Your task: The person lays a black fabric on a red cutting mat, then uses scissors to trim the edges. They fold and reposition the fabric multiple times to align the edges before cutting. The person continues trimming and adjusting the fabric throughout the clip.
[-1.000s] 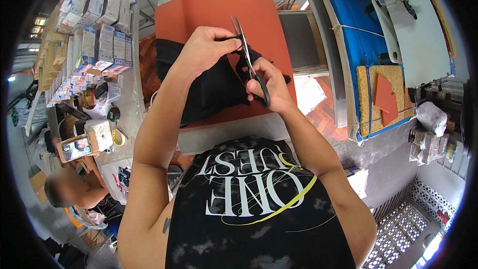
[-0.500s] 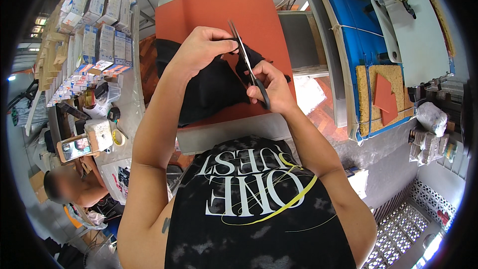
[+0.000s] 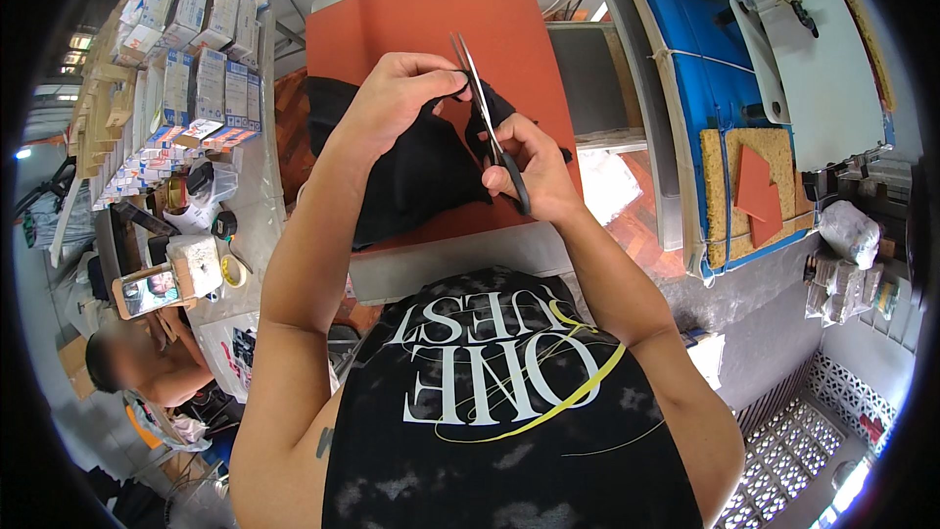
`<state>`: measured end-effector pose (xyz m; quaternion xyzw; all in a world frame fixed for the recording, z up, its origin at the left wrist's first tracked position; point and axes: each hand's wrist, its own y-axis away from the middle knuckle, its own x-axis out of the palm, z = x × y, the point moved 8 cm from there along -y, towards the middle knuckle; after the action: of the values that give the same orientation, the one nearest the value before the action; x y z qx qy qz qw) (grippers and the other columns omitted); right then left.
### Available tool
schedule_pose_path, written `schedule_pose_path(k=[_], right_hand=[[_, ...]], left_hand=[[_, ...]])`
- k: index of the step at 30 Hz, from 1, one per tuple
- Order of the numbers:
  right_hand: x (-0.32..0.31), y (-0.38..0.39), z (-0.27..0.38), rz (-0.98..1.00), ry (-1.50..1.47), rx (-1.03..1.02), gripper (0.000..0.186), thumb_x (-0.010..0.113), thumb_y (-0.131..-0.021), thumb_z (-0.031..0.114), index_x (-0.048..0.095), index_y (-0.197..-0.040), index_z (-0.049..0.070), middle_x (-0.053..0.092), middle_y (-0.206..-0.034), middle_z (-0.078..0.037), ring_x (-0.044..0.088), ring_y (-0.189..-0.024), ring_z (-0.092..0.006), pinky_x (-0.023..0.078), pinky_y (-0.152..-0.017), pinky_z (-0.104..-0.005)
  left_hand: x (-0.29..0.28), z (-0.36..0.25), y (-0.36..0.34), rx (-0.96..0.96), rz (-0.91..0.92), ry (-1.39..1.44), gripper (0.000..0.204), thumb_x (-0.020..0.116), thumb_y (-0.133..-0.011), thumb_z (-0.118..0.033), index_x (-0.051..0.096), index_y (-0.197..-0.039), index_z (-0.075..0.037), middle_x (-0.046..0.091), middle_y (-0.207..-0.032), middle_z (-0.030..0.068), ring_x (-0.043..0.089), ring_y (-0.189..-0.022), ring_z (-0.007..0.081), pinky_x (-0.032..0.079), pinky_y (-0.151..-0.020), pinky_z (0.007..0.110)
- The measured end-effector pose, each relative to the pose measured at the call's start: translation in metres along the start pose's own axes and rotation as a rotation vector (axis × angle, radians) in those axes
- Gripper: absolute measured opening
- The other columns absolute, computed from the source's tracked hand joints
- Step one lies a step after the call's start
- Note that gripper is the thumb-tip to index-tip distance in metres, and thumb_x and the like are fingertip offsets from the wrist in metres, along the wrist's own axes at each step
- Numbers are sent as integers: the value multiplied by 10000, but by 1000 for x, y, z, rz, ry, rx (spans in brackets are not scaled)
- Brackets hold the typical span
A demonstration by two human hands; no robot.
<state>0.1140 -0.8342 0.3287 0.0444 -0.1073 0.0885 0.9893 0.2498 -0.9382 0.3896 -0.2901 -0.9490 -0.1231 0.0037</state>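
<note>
My left hand (image 3: pixel 397 98) pinches the top edge of a black piece of fabric (image 3: pixel 416 176) and lifts it above an orange-red table (image 3: pixel 431 15). My right hand (image 3: pixel 534 171) grips a pair of scissors (image 3: pixel 485 113) with black handles. The blades point up and away, and they sit right at the fabric's edge beside my left fingers. The rest of the fabric drapes down onto the table under my hands.
A shelf of small boxes (image 3: pixel 191 59) stands at the left, above a cluttered bench with a phone (image 3: pixel 147 289). Another person (image 3: pixel 137 372) sits at the lower left. At the right a blue table (image 3: pixel 705 59) carries a white sewing machine (image 3: pixel 793 49) and a cork board (image 3: pixel 754 186).
The scissors and both hands have shifted slightly; the blades stay at the fabric's edge. The fabric's hanging part has moved a little.
</note>
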Motion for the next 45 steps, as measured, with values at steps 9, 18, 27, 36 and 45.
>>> schedule_pose_path(k=[9,18,27,36,45], right_hand=[[-2,1,-3,-45,-12,19,577,922,-745,383,543,-1021,46,521,-683,30,473,-595,-54,364,-527,-222],[-5,2,-4,-47,53,15,615,927,-721,416,556,-1036,39,566,-686,11,531,-571,-63,397,-505,-222],[-3,8,-1,-49,-18,51,562,947,-710,365,571,-983,49,519,-653,42,450,-568,-37,330,-513,-230],[-2,15,-3,-36,-35,63,531,941,-727,342,565,-968,54,508,-644,51,467,-575,-29,339,-512,-222],[-10,24,2,-90,-64,130,524,920,-755,323,559,-1017,48,584,-712,9,559,-591,-61,408,-462,-226]], left_hand=[[0,1,-1,-10,-13,-3,187,669,-910,-133,761,-943,26,736,-867,73,642,-808,117,447,-674,276],[-2,3,0,-33,-23,-2,174,675,-901,-124,756,-910,29,725,-849,79,642,-814,132,445,-673,280],[2,4,2,-34,10,-36,173,674,-892,-122,755,-892,31,722,-841,80,615,-786,128,456,-691,288],[6,6,6,-43,38,-56,161,677,-875,-109,755,-872,31,723,-822,77,605,-776,125,461,-700,285],[6,14,12,-45,67,-102,189,692,-898,-141,745,-897,40,712,-817,73,584,-732,114,458,-703,271]])
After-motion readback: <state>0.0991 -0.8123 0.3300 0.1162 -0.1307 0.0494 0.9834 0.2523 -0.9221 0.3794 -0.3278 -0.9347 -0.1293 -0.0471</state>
